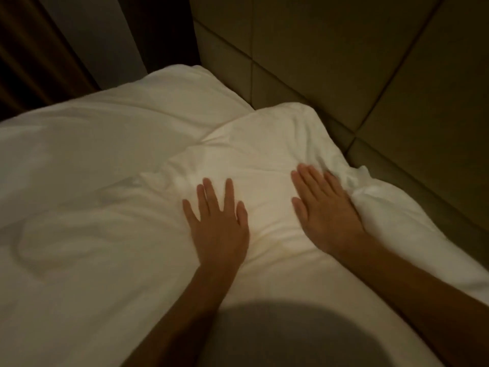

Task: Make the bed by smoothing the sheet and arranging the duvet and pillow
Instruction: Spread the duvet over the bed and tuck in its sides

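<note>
We see the white pillow point(254, 154) lying crumpled at the head of the bed, its far corner just against the padded headboard point(344, 62). Both hands rest flat on top of it, and neither holds anything. The left hand point(217, 223) lies palm down on the nearer, left part of the pillow, its fingers straight and spread wide. The right hand point(325, 207) lies palm down further right, its fingers straight and closer together, its outer edge pressed into a bunched fold of the fabric; the fingertips there are blurred. The two hands are apart, with a smooth bright strip of pillow between them.

To the left the white duvet point(79, 207) spreads over the bed in soft, shallow wrinkles; we cannot tell where it ends and the sheet begins. Beyond the pillow a second white mound point(182, 86) sits in the far corner by the headboard. A dark curtain point(31, 49) hangs at upper left. A round grey shadow point(277, 337) falls on the bedding between the forearms.
</note>
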### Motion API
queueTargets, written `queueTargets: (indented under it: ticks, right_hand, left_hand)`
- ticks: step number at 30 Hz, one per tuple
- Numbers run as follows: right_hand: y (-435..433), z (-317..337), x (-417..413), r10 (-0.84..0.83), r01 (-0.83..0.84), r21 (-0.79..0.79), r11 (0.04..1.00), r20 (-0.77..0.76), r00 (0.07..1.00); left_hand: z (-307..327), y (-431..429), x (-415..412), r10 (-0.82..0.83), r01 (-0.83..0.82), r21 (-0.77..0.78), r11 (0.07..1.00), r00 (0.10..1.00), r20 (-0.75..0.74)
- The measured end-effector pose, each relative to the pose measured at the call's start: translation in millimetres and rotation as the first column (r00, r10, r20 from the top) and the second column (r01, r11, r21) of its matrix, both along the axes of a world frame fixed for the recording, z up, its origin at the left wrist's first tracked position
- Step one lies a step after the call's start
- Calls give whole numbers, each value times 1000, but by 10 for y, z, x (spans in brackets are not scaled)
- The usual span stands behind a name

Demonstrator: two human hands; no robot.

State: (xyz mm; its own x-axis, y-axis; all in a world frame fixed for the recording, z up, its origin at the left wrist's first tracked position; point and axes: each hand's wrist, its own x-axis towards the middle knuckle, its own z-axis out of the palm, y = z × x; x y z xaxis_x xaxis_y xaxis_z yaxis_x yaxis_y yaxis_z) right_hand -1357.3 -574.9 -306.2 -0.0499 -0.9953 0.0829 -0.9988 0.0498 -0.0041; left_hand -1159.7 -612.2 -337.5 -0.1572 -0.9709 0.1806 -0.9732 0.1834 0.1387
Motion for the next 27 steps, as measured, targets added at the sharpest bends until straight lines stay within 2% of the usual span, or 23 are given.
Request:
queueTargets:
  ticks: [2,4,6,8,9,12,15,21,24,27]
  right_hand:
    - [169,20,-197,-7,7,-7,1000,-25,1000]
    - [312,101,-202,-47,45,-25,999,-67,997]
    - [357,206,11,-98,98,-62,993,7,995]
    - [479,277,315,-85,88,-37,995,92,992]
    - [599,265,404,-50,53,-35,998,89,995]
    - [921,134,155,-1,1,17,1000,-3,1000]
    - [1030,39,-257,-97,97,64,993,-2,995]
    - [1023,243,-166,-143,142,-27,989,-9,990]
    - [1313,342,161,-3,8,-122,993,41,999]
    - [1588,140,268,74,-74,-28,997,-11,997]
  left_hand:
    - [7,-31,37,-2,2,15,1000,1000,25]
    - [10,46,-77,64,-64,44,997,998,-1]
    - [90,251,-295,101,-98,72,993,994,-40]
    - [212,574,-508,56,-46,202,978,998,-42]
    - [251,761,-560,3,9,219,976,999,-53]
    - [227,1077,-506,-114,123,130,984,991,-69]
    - [103,1048,-432,-114,117,98,988,993,-31]
    - [127,1116,-467,-109,109,88,990,994,-6]
    - [139,1146,-464,-83,83,32,996,997,-9]
    - [174,1470,-607,-206,207,15,978,977,-51]
